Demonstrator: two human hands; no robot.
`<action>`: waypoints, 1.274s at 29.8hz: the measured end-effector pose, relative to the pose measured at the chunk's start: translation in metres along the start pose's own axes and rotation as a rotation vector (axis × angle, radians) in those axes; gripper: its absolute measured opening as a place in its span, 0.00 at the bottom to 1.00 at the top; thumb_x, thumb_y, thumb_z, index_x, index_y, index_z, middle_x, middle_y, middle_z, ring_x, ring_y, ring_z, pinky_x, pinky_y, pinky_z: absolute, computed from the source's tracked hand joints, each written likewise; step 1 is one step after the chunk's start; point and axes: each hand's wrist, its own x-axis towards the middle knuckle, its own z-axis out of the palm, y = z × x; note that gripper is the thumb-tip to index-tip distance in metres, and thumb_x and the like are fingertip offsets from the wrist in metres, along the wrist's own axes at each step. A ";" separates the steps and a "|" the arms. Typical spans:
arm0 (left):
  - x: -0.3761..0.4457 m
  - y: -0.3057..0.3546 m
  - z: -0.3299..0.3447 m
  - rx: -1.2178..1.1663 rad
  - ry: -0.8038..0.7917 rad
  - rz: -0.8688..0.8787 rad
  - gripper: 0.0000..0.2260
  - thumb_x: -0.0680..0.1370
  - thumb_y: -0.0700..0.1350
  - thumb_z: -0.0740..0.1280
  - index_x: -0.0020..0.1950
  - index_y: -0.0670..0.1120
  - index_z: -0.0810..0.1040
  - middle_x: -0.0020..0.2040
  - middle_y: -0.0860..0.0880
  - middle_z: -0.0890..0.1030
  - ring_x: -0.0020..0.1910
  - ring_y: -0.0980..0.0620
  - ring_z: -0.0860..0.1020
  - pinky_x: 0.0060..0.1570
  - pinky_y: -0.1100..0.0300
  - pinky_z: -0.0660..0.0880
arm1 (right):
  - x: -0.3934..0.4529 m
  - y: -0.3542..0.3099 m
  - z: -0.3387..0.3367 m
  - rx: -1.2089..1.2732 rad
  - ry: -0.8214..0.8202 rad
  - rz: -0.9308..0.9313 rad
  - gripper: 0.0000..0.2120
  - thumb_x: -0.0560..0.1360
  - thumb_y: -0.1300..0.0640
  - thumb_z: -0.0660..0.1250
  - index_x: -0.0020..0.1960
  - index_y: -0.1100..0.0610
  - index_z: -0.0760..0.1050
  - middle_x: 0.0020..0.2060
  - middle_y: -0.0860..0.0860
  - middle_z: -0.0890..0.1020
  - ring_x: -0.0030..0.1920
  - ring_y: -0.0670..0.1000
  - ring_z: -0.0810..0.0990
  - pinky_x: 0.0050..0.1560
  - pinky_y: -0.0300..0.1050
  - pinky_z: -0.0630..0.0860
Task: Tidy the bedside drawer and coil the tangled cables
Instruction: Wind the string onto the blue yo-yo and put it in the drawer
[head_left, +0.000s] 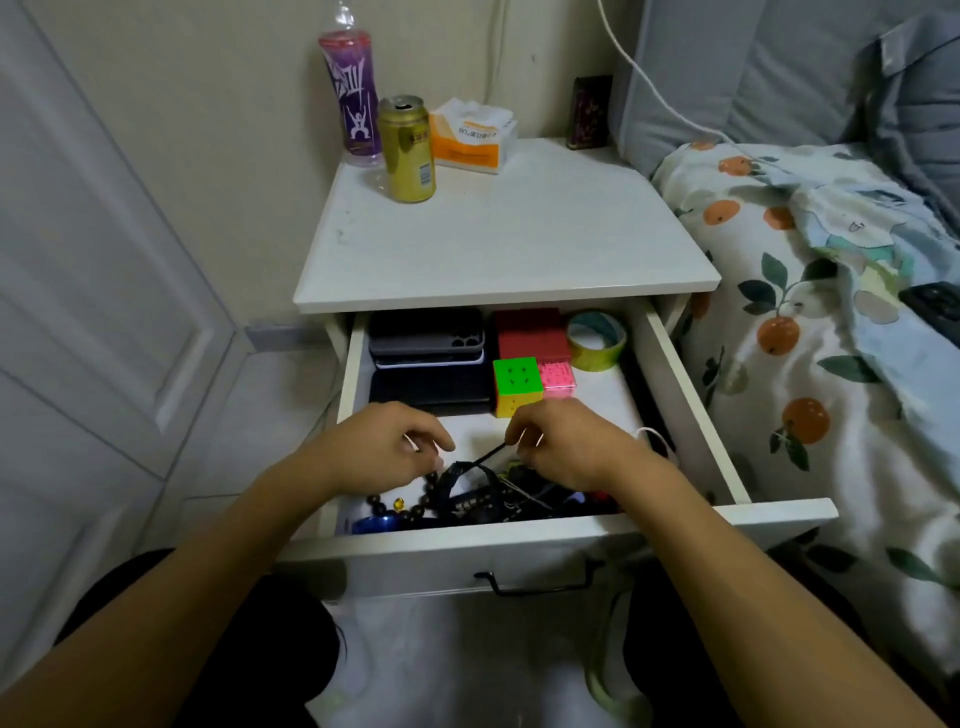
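Beside the bed, pulled-out drawer (691, 395) under both hands. Right hand (571, 447) pinched on a black cable (485, 457) running down to the tangle (498, 493) at the drawer's front. Left hand (384, 447) curled just above, its hold unclear.

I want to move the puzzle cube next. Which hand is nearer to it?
Right. The right hand sits just below the puzzle cube, fingertips almost at its base; the left hand lies further off, down to its left.
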 end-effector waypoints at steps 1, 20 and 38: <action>0.001 0.002 -0.001 0.025 -0.036 -0.004 0.09 0.78 0.44 0.68 0.54 0.58 0.82 0.45 0.59 0.84 0.44 0.67 0.80 0.44 0.73 0.73 | -0.004 0.000 0.000 -0.023 -0.020 -0.002 0.13 0.76 0.62 0.64 0.57 0.53 0.80 0.52 0.52 0.82 0.53 0.52 0.79 0.50 0.40 0.72; 0.030 -0.008 0.009 0.434 -0.530 -0.068 0.07 0.75 0.39 0.70 0.52 0.46 0.81 0.39 0.56 0.76 0.42 0.56 0.74 0.37 0.67 0.68 | 0.029 -0.020 0.025 -0.144 -0.255 -0.095 0.33 0.69 0.48 0.76 0.70 0.49 0.67 0.61 0.51 0.74 0.61 0.53 0.73 0.57 0.47 0.72; 0.022 -0.028 -0.019 -0.449 -0.037 0.027 0.12 0.76 0.35 0.70 0.48 0.54 0.80 0.42 0.50 0.84 0.41 0.54 0.83 0.43 0.60 0.79 | 0.033 -0.016 0.020 0.240 -0.162 -0.109 0.33 0.72 0.45 0.73 0.73 0.44 0.64 0.64 0.46 0.75 0.59 0.45 0.76 0.59 0.44 0.75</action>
